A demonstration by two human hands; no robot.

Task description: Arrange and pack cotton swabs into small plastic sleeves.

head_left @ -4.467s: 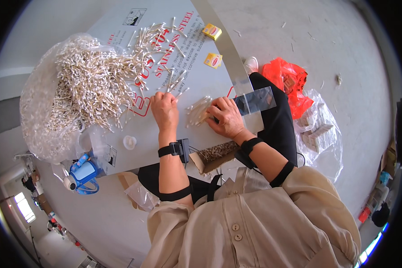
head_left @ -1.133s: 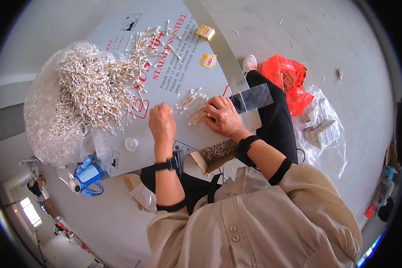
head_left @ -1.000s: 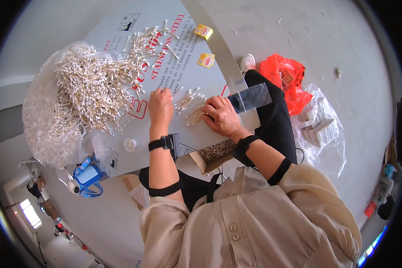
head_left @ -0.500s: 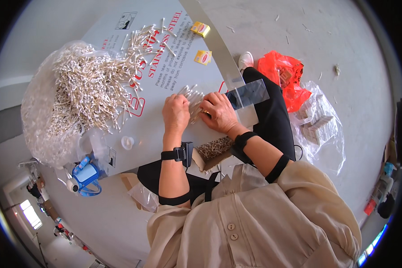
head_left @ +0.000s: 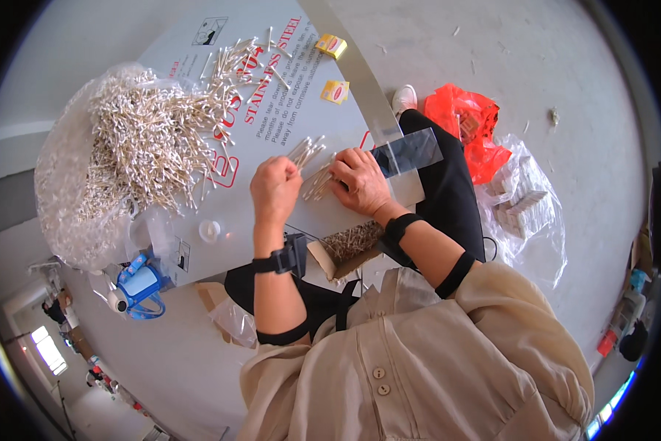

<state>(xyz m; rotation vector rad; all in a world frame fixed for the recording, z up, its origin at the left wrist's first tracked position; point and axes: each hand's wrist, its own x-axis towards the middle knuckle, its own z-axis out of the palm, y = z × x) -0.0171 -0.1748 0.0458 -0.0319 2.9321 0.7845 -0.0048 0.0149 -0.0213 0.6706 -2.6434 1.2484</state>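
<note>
Over the near part of the table, my left hand [head_left: 275, 189] is closed, with a small bunch of cotton swabs [head_left: 306, 151] sticking out from its fingertips. To its right my right hand [head_left: 360, 184] has its fingers curled over more cotton swabs [head_left: 317, 184], whose ends fan out towards the left hand. A clear plastic bag [head_left: 413, 152] extends from beyond the right hand, past the table edge; whether the fingers touch it is hidden. A big heap of cotton swabs [head_left: 150, 136] spills from a large clear bag [head_left: 62, 184] on the left.
Two small yellow boxes [head_left: 332, 46] lie near the far right edge. A round clear cap [head_left: 210, 231] and a blue bottle holder [head_left: 141, 287] are at the left front. Below my hands is a carton of swabs [head_left: 349, 246]. Red [head_left: 455, 110] and clear [head_left: 525, 206] bags lie on the floor.
My left hand has moved left, away from the right hand, and a bunch of cotton swabs now shows at its fingers. The right hand has stayed nearly in place.
</note>
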